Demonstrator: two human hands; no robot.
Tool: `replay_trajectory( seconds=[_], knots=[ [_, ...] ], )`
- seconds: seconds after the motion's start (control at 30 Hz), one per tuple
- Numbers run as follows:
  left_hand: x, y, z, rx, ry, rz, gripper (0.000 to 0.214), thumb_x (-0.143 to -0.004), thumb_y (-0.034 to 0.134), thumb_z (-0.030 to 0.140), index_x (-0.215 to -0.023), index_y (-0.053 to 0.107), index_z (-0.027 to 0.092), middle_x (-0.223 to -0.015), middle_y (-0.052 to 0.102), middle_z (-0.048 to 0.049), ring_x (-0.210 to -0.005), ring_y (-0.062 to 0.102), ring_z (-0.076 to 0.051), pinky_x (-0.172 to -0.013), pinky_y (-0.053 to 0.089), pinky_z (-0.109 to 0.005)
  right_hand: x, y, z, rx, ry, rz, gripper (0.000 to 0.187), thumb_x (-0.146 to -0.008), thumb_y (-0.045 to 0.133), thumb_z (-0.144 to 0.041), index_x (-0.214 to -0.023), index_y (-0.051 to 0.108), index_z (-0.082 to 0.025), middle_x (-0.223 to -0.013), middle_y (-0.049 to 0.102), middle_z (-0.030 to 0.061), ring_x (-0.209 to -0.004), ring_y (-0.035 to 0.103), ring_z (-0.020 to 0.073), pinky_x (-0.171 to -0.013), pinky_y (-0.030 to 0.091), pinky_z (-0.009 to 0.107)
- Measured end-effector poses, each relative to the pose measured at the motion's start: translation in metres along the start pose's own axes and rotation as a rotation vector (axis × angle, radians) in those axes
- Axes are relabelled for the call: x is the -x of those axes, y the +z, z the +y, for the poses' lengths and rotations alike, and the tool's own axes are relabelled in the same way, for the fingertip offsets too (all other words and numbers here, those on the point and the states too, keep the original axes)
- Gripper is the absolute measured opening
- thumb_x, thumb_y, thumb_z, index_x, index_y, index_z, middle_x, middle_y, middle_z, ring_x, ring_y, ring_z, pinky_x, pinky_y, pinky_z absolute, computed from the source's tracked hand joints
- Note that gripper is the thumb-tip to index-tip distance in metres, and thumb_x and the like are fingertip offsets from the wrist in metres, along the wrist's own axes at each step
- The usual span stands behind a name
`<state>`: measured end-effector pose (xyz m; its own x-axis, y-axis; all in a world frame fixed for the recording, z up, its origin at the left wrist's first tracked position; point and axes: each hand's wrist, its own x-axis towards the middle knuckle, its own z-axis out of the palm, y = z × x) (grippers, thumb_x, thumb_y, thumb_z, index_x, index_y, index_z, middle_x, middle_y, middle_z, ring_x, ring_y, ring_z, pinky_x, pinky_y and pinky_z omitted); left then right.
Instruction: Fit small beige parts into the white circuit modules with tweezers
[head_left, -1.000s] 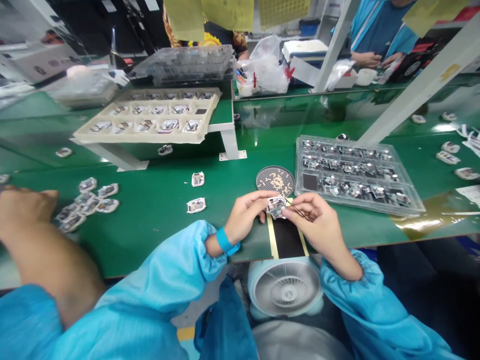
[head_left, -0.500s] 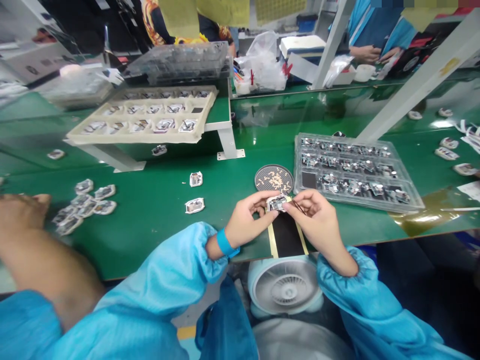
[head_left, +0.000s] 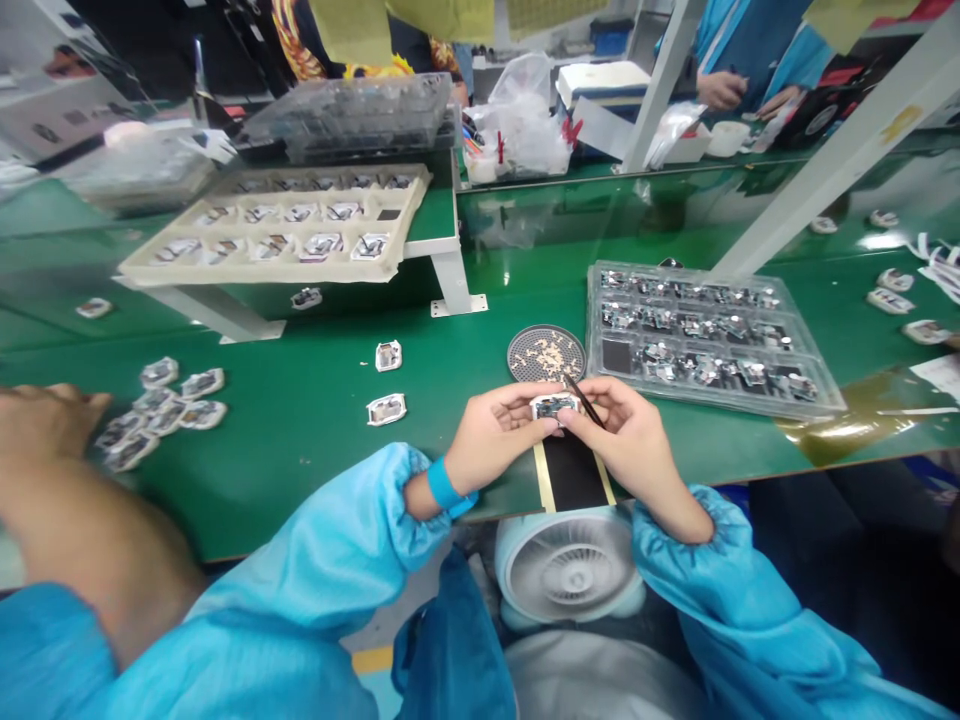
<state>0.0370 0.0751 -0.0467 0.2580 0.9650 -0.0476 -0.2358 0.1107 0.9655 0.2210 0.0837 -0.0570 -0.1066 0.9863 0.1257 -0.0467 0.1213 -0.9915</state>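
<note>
A small white casing with a circuit board in it [head_left: 553, 404] is held above the bench edge. My left hand [head_left: 501, 430] is closed on its left side, thumb along the front. My right hand [head_left: 621, 428] has its thumb at the casing's right side, and dark tweezers [head_left: 589, 402] lie in its fingers, tips pointing up and left. Under the hands is a black mat [head_left: 574, 472] with yellow tape edges. Just behind them stands a round dark dish [head_left: 525, 352] of tiny beige pieces. Two similar casings [head_left: 387, 409] [head_left: 388, 355] lie to the left.
A clear tray [head_left: 829, 400] of circuit boards sits at right. At left, a cream tray [head_left: 262, 272] of casings rests on a raised stand [head_left: 451, 280]. A co-worker's arm [head_left: 67, 490] lies by a cluster of casings [head_left: 169, 415]. A fan [head_left: 574, 570] is below the edge.
The casing has tipped and its board is seen at a flatter angle. The tweezers have turned in my right hand, tips now further up. My thumb has shifted onto the casing's front.
</note>
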Motion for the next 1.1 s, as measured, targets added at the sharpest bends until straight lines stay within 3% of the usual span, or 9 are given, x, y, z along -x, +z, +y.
replay_trajectory(
  seconds=[0.2,0.37,0.5,0.67,0.83,0.97,1.1],
  knots=[
    [-0.001,0.001,0.0,0.048,0.001,0.006,0.038,-0.08,0.085,0.03,-0.114,0.075,0.015,-0.112,0.078,-0.011,-0.083,0.075,-0.018,-0.081,0.063,-0.032,-0.003,0.002,-0.005,-0.012,0.076,-0.09,0.037,-0.073,0.089,-0.046,-0.091,0.071,-0.019,-0.082,0.075,0.0026,-0.073,0.071,0.0168,-0.068,0.061,0.029],
    [0.0,-0.002,-0.009,-0.282,0.081,0.078,0.032,-0.088,0.076,0.036,-0.114,0.076,0.017,-0.108,0.078,-0.0089,-0.092,0.073,-0.019,-0.085,0.06,-0.031,-0.002,0.003,-0.008,0.102,0.059,-0.049,0.03,-0.078,0.084,-0.044,-0.085,0.07,-0.018,-0.075,0.071,0.0018,-0.066,0.064,0.0147,-0.06,0.053,0.026],
    [0.005,-0.001,-0.007,-0.416,0.161,0.12,0.025,-0.089,0.075,0.034,-0.107,0.077,0.016,-0.098,0.079,-0.0069,-0.084,0.071,-0.018,-0.077,0.058,-0.028,0.003,0.009,-0.01,0.085,0.025,-0.048,0.026,-0.083,0.08,-0.042,-0.085,0.068,-0.019,-0.076,0.07,0.0018,-0.067,0.063,0.0145,-0.062,0.053,0.026],
    [0.008,0.0,-0.002,-0.612,0.362,0.143,0.017,-0.091,0.072,0.026,-0.105,0.077,0.017,-0.093,0.078,-0.0044,-0.075,0.068,-0.013,-0.072,0.055,-0.025,0.009,0.007,-0.002,0.105,-0.013,-0.035,0.023,-0.088,0.076,-0.041,-0.09,0.071,-0.019,-0.081,0.073,0.0028,-0.069,0.065,0.0151,-0.063,0.054,0.027],
    [0.008,-0.004,-0.004,-0.889,0.608,0.083,0.022,-0.093,0.068,0.018,-0.114,0.074,0.02,-0.092,0.075,-0.0034,-0.078,0.065,-0.012,-0.074,0.052,-0.024,0.003,-0.017,-0.008,0.312,-0.25,-0.052,0.031,-0.086,0.081,-0.036,-0.112,0.073,-0.022,-0.111,0.072,0.008,-0.097,0.069,0.0204,-0.075,0.057,0.029],
    [0.007,-0.006,-0.006,-0.957,0.65,0.08,0.023,-0.093,0.067,0.017,-0.115,0.072,0.02,-0.092,0.073,-0.003,-0.081,0.065,-0.014,-0.074,0.05,-0.026,-0.006,-0.024,-0.02,0.397,-0.516,-0.152,0.009,-0.093,0.074,-0.024,-0.101,0.074,-0.021,-0.093,0.069,0.0049,-0.083,0.066,0.0161,-0.072,0.054,0.029],
    [0.006,-0.007,-0.007,-0.964,0.656,0.083,0.022,-0.094,0.066,0.017,-0.115,0.071,0.02,-0.092,0.073,-0.0027,-0.081,0.065,-0.014,-0.075,0.05,-0.026,-0.011,-0.019,-0.017,0.424,-0.652,-0.237,0.014,-0.092,0.074,-0.016,-0.105,0.074,-0.021,-0.091,0.07,0.0049,-0.082,0.064,0.0163,-0.072,0.053,0.031]
  ],
)
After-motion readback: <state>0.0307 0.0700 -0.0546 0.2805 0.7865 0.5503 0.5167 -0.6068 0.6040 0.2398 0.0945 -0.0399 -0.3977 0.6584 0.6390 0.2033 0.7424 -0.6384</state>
